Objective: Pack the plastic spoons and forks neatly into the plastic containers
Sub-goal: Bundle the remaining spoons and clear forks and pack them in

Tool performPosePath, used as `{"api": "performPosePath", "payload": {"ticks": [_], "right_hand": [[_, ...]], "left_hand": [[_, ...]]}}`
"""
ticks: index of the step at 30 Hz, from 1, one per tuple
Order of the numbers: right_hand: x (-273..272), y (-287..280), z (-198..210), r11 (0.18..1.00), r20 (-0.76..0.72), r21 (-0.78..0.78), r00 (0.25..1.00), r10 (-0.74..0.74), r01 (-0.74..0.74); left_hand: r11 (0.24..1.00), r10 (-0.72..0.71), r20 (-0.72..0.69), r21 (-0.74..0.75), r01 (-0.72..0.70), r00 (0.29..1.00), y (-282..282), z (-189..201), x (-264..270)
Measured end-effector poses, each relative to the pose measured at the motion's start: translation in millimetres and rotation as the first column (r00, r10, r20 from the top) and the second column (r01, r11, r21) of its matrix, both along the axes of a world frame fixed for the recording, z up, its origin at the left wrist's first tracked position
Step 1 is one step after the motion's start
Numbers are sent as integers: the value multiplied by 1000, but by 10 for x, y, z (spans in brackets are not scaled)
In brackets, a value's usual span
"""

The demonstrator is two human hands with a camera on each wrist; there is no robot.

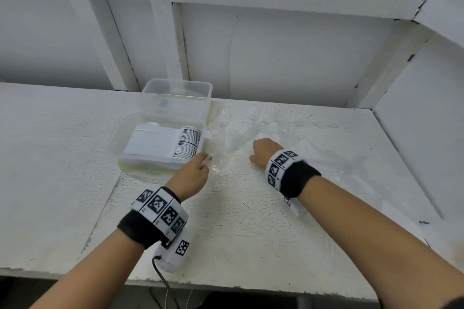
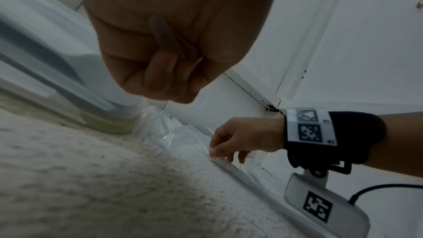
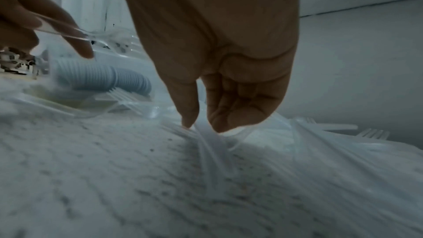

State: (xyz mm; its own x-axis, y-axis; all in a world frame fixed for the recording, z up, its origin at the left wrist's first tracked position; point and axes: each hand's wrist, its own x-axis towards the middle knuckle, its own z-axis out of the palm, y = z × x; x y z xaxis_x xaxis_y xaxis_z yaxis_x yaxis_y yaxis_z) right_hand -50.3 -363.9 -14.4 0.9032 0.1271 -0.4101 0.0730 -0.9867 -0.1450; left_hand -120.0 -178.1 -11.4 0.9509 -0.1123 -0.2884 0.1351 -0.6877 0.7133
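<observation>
Here the right hand [image 3: 219, 71] has its thumb and fingertips [image 3: 190, 115] pressed down on the handle of a clear plastic piece [image 3: 210, 144] lying on the table [image 1: 251, 221], pinching it at the near edge of a loose pile. Whether that piece is a fork or a spoon cannot be told, since its far end is lost in the pile. The left hand [image 1: 192, 175] has its fingers curled round another clear handle [image 2: 164, 37], which the left wrist view shows running across the palm; the rest of that piece [image 1: 213, 163] pokes out toward the pile, just beside the near corner of the closer container [image 1: 120, 143].

Outward from the hands, the pile of clear forks [image 1: 253, 120] is scattered over the table to the right of the containers, tines showing here and there. The closer container already holds a tight row of nested white spoons [image 1: 188, 143] with their handles lying flat to the left. A second, deeper container [image 1: 178, 90] stands touching it behind; what it holds is too faint to make out.

The step in hand looks like gathering: each hand is taking a piece from the heap. Next, the pieces probably need turning to face the same way and nesting together before they go into a container, and the thin, slippery handles call for a firm pinch so nothing skids off.
</observation>
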Motion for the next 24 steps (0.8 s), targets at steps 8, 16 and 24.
{"api": "performPosePath", "payload": {"ticks": [8, 16, 24], "right_hand": [[-126, -182, -40, 999, 1, 18, 999, -35, 35], [-450, -555, 354, 996, 51, -73, 998, -40, 43], [-526, -758, 569, 946, 113, -320, 994, -15, 51]], "left_hand": [[998, 16, 47, -57, -13, 999, -127, -143, -4], [989, -65, 75, 140, 54, 995, -397, -100, 228], [858, -269, -104, 425, 288, 957, -607, -218, 293]]}}
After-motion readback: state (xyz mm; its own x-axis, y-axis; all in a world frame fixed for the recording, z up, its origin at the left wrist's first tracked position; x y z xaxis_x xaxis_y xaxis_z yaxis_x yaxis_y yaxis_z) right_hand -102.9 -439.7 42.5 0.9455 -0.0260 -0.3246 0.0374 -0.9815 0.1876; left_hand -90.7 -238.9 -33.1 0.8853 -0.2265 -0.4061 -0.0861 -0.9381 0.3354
